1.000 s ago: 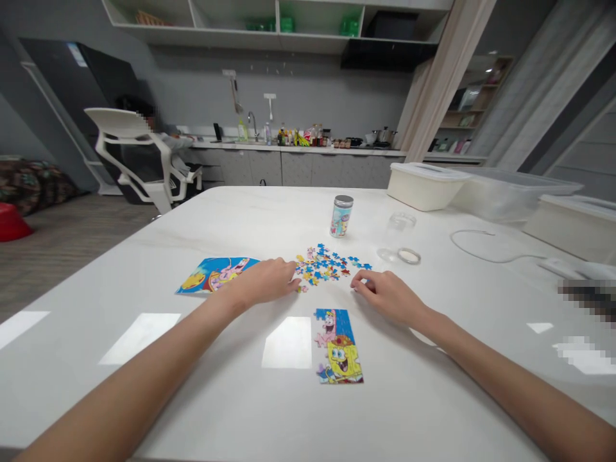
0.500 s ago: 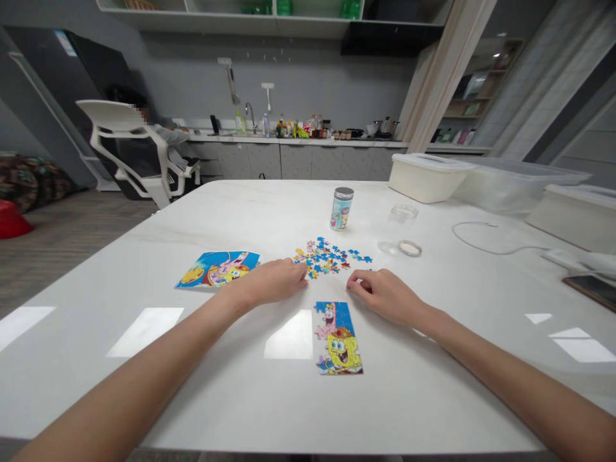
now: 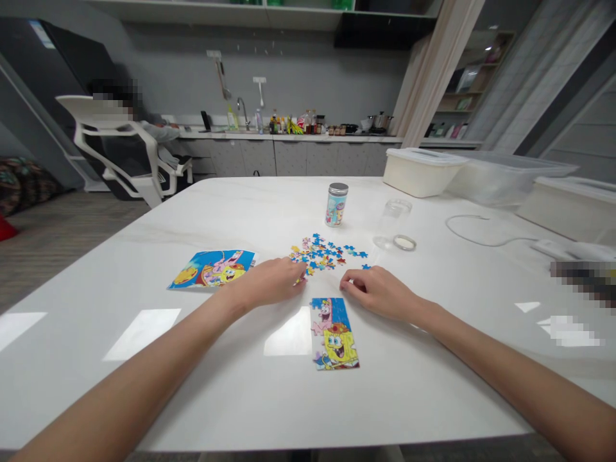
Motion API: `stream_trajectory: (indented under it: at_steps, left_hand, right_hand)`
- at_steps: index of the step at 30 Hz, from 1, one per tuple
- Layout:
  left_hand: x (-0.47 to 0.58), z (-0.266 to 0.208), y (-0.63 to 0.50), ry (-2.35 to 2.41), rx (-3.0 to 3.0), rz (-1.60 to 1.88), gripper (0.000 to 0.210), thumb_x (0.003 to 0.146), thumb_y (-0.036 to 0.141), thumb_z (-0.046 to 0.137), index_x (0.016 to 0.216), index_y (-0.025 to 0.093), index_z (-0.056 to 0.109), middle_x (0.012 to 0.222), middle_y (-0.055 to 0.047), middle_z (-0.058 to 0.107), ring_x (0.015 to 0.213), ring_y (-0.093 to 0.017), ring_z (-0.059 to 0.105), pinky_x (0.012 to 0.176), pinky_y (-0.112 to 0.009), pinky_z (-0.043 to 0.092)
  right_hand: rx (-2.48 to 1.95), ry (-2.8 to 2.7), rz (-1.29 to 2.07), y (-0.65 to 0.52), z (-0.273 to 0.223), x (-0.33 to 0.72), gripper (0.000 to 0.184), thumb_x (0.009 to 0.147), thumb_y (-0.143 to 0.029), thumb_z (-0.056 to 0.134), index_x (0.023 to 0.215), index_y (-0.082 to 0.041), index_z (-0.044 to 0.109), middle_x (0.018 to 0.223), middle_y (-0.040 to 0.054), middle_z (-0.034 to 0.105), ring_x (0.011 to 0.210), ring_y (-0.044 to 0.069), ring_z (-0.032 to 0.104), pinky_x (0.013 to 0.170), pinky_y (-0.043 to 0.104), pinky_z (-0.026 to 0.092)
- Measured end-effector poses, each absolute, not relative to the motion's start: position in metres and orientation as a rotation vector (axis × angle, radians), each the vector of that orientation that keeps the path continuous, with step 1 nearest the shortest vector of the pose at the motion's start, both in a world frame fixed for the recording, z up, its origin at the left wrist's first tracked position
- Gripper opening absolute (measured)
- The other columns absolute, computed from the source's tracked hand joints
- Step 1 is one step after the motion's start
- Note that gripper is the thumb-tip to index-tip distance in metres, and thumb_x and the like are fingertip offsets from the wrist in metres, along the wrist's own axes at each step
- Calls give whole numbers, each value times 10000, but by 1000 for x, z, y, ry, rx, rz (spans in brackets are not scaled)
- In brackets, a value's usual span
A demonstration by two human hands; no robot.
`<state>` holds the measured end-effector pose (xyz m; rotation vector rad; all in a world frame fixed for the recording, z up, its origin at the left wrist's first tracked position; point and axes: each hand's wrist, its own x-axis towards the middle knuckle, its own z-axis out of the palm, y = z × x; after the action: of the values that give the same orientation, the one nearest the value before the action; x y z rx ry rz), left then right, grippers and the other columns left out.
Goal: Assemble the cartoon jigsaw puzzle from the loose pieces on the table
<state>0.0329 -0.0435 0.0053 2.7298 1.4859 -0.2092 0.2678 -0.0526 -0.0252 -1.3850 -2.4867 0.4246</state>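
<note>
A partly joined cartoon puzzle (image 3: 333, 333) lies on the white table (image 3: 240, 385) in front of me. Beyond it is a pile of loose puzzle pieces (image 3: 323, 252). My left hand (image 3: 269, 282) rests palm down, its fingertips at the near left edge of the pile. My right hand (image 3: 378, 292) lies curled just right of the joined part's top edge, fingertips near a loose blue piece; whether it pinches a piece is hidden. A printed reference picture (image 3: 212, 269) lies left of my left hand.
A small lidded tin (image 3: 335, 205) stands behind the pile. A clear jar (image 3: 392, 221) lies on its side with its lid (image 3: 404, 242) beside it. Storage boxes (image 3: 423, 170) and a white cable (image 3: 476, 239) fill the right. A person sits in a white chair (image 3: 120, 147) far left.
Both hands have drawn slightly toward me and to the left, staying close to the pile. The camera has tilted a little downward.
</note>
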Motion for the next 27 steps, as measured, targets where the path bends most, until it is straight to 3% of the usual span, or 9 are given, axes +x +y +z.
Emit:
stream_trajectory:
  at_steps: [14, 27]
  left_hand:
    - [28, 6, -42, 1492, 2696, -211, 260, 881, 272, 406, 1053, 198, 586, 905, -103, 655, 779, -214, 626, 695, -312, 468]
    - [34, 8, -44, 1506, 2681, -272, 215, 878, 279, 407, 1011, 187, 549, 839, -83, 644, 662, -176, 591, 640, -284, 452]
  right_hand:
    - [-1391, -2505, 381, -54, -22, 267, 263, 934, -303, 429, 840, -219, 660, 576, -9, 590, 522, 116, 472, 551, 271, 285]
    - [-1390, -2497, 372, -55, -22, 267, 253, 925, -285, 434, 844, -222, 664, 568, -14, 586, 514, 111, 459, 547, 267, 280]
